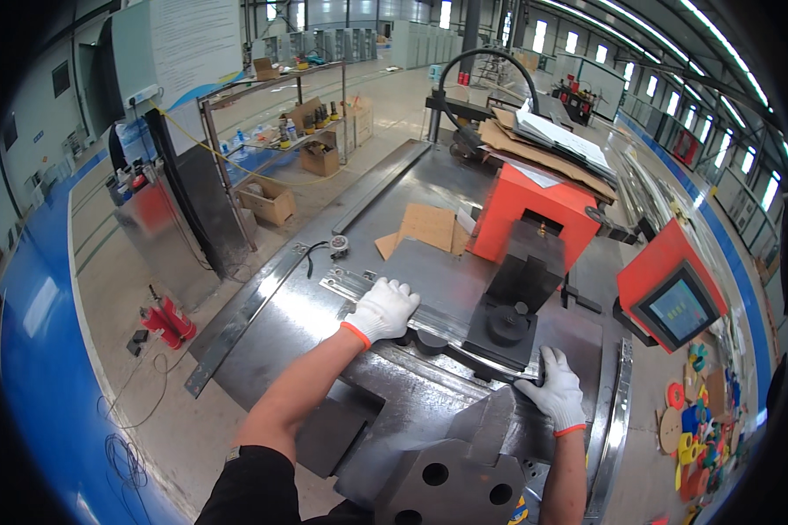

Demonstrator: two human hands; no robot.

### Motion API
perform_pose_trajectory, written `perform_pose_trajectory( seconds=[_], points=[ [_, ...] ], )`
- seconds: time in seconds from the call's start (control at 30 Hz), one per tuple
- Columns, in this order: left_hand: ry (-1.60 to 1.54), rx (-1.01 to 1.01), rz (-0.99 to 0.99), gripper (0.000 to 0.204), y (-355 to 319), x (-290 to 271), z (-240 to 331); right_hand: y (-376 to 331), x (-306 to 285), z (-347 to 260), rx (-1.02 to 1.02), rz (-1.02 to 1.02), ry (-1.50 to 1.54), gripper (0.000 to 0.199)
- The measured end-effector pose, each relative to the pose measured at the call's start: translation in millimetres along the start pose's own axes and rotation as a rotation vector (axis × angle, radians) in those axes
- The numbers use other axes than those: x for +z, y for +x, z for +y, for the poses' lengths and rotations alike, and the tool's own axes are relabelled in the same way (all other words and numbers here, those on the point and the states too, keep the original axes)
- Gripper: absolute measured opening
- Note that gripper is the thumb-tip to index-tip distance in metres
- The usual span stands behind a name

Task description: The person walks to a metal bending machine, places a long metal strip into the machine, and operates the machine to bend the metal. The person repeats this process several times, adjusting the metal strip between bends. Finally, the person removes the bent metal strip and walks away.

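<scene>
A long, flat metal bar [346,282] lies across the steel table, running from the left under the head of a red press [534,210]. My left hand [383,311], in a white glove with an orange cuff, is closed over the bar left of the press. Gloved the same way, my right hand [556,391] grips the bar's right end just beside the press head, thumb and fingers on either side. The dark block of the press head [506,324] covers part of the bar. A round dark stop [431,341] sits along its near edge.
A dark steel piece with round holes [464,477] stands close in front of me. Cardboard pieces [425,227] lie on the table's far side. A red control box with a screen [678,306] is at the right. Red fire extinguishers [168,322] stand on the floor at left.
</scene>
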State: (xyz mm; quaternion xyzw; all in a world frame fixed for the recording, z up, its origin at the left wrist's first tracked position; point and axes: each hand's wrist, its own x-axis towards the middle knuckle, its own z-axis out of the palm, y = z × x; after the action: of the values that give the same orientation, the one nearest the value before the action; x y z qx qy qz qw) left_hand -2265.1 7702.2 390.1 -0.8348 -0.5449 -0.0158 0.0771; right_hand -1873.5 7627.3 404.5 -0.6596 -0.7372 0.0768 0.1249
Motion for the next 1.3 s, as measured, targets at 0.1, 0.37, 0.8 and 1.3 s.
perform_pose_trajectory(
  seconds=[0.1,0.37,0.8,1.3],
  points=[
    [-0.005,0.018,0.018,0.027,1.4,-0.6,1.2,0.8,0.8,6.4,0.024,-0.039,-0.016,0.098],
    [0.031,0.032,-0.005,0.026,-1.7,-6.9,-0.9,-0.5,5.2,6.1,0.012,-0.041,-0.020,0.098],
    [0.032,0.016,-0.015,0.025,1.7,-1.5,-2.1,-2.4,0.1,1.2,-0.103,0.043,0.007,0.086],
    [0.061,-0.007,0.023,0.034,9.5,11.6,-0.4,3.6,1.8,4.2,0.021,-0.017,0.017,0.087]
  ],
)
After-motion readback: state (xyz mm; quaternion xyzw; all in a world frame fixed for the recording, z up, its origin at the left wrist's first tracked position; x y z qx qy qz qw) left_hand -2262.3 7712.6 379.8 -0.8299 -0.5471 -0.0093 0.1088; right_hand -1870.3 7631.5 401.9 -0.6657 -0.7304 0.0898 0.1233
